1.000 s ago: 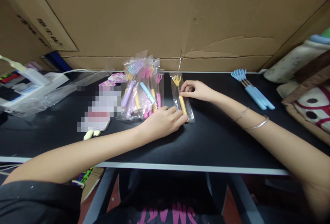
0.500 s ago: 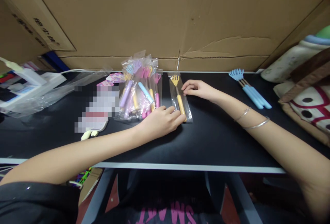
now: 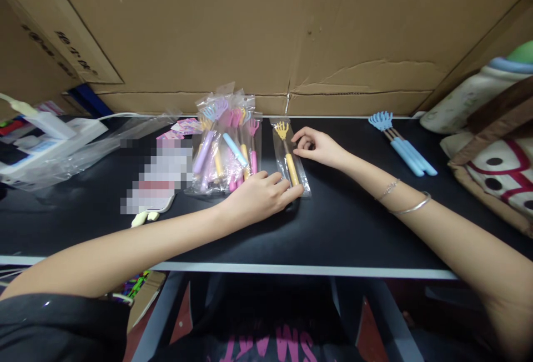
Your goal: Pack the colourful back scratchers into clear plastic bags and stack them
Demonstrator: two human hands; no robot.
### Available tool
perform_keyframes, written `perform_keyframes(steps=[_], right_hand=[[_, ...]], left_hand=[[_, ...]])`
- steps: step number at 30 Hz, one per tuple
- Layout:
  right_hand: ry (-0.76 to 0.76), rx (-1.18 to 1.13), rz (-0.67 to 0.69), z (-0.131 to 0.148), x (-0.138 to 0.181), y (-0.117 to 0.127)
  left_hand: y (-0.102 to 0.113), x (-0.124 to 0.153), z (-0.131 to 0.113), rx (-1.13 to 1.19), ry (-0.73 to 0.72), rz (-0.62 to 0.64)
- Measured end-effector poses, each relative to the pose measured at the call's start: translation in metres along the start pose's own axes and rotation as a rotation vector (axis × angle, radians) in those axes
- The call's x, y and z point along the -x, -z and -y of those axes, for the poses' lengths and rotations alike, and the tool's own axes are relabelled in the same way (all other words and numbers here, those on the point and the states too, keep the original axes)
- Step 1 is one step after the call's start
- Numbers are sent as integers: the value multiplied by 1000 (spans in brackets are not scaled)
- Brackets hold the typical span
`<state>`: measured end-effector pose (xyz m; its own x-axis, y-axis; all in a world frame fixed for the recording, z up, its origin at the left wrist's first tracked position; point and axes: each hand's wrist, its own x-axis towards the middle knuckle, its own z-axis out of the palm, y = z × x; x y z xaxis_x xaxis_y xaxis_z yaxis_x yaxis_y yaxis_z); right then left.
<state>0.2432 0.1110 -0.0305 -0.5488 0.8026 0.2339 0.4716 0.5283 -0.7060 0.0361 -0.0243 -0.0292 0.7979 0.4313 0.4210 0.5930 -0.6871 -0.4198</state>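
Observation:
A yellow hand-shaped back scratcher (image 3: 291, 167) lies in a clear plastic bag (image 3: 305, 184) on the dark desk. My left hand (image 3: 264, 198) is closed at the lower end of the bag, its fingers bent and its front digit on the handle's end. Beside the bag's upper right edge is my right hand (image 3: 320, 148), fingers curved and the thumb and index tips apart. To the left is a pile of bagged back scratchers (image 3: 220, 151) in purple, pink, blue and yellow. Several unbagged blue back scratchers (image 3: 406, 151) lie together at the right.
A blurred-out phone-like item (image 3: 160, 179) and pink cards (image 3: 186, 126) lie left of the pile. Farther left are a white power strip (image 3: 62, 142) and loose plastic film (image 3: 120, 142). A cardboard wall (image 3: 266, 34) stands behind. At right are a bottle (image 3: 462, 98) and a bag (image 3: 491, 167).
My right hand's index finger has lifted away from the thumb. The front digit of my left hand has shifted slightly right over the handle's end. The bagged yellow back scratcher is nearly unmoved.

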Motion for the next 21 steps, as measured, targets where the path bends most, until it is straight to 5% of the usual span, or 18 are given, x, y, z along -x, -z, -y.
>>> perform_keyframes(steps=[9,14,21], right_hand=[[301,637,-51,22,11,-1],[449,640,46,25,11,3],[402,496,124,14,7,8]], left_hand=[[3,1,2,23,-16,49],[5,0,4,4,-33,47],[3,2,4,19,-50,34]])
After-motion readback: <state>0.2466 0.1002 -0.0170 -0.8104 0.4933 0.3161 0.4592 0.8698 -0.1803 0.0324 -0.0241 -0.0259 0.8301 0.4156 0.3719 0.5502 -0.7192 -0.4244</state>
